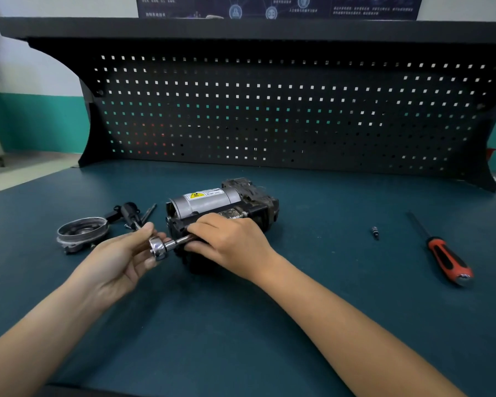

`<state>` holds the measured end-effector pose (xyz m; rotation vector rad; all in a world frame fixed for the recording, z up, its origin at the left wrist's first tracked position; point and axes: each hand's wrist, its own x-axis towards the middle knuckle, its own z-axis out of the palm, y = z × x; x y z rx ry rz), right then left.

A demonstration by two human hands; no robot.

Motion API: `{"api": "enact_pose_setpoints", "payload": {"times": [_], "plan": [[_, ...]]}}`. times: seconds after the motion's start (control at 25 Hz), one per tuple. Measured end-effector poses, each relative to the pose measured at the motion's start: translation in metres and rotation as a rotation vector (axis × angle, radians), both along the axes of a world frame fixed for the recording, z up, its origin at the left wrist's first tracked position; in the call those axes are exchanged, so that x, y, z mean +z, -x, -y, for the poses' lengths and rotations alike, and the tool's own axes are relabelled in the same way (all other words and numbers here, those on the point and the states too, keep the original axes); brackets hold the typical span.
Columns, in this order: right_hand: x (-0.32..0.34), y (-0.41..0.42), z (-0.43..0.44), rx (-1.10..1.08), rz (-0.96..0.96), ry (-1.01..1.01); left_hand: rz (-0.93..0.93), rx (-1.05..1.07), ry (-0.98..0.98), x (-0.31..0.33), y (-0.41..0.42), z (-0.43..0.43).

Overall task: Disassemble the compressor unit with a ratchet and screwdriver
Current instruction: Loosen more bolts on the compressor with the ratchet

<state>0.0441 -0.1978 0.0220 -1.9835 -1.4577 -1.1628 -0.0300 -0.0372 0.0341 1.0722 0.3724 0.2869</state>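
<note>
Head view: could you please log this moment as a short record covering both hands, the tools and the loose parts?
left hand: grips the ratchet at its head
right hand: pinches the ratchet's extension where it meets the compressor unit
compressor unit: lying on its side on the bench mat
screwdriver: lying untouched, right of the unit
small bit: lying between unit and screwdriver
round cover: off, lying left of the unit

**Figure: The person's hands and forearms, head view**

The left hand (121,253) and the right hand (232,239) are bare. The left forearm (40,325) and the right forearm (341,319) are likewise bare, uncovered along their whole visible length.
</note>
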Motion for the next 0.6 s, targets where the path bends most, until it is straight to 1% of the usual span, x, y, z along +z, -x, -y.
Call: {"api": "enact_pose_setpoints", "payload": {"times": [0.08,0.12,0.16,0.2,0.24,0.32,0.36,0.4,0.44,0.48,0.52,0.6], "plan": [[0.002,-0.002,0.001,0.009,0.036,0.004,0.005,0.016,0.030,-0.001,0.001,0.002],[0.002,-0.002,0.001,0.012,0.053,0.003,0.020,0.023,0.004,-0.001,0.001,0.003],[0.001,-0.002,0.002,0.018,0.059,0.007,0.060,0.035,-0.081,-0.001,0.003,0.004],[-0.001,-0.001,0.001,0.028,0.038,0.021,0.130,0.058,-0.254,-0.001,0.006,0.005],[-0.002,0.001,-0.001,0.044,-0.014,0.034,0.231,0.102,-0.530,0.000,0.010,0.004],[0.001,0.002,-0.002,0.083,-0.114,0.032,0.517,0.235,-1.269,0.005,0.021,0.000],[0.004,0.001,-0.003,0.103,-0.134,0.008,0.676,0.271,-1.575,0.007,0.024,-0.002],[0.005,0.000,-0.003,0.123,-0.164,-0.010,0.801,0.286,-1.815,0.007,0.026,-0.003],[0.008,-0.001,-0.003,0.130,-0.229,-0.007,0.860,0.313,-1.973,0.007,0.027,-0.003],[0.008,-0.002,-0.003,0.115,-0.298,0.014,0.845,0.364,-2.028,0.007,0.027,-0.002],[0.006,-0.002,-0.002,0.079,-0.324,0.031,0.755,0.412,-1.974,0.008,0.026,0.001],[-0.002,0.004,-0.001,0.042,-0.254,-0.024,0.488,0.436,-1.678,0.014,0.025,0.005]]}}
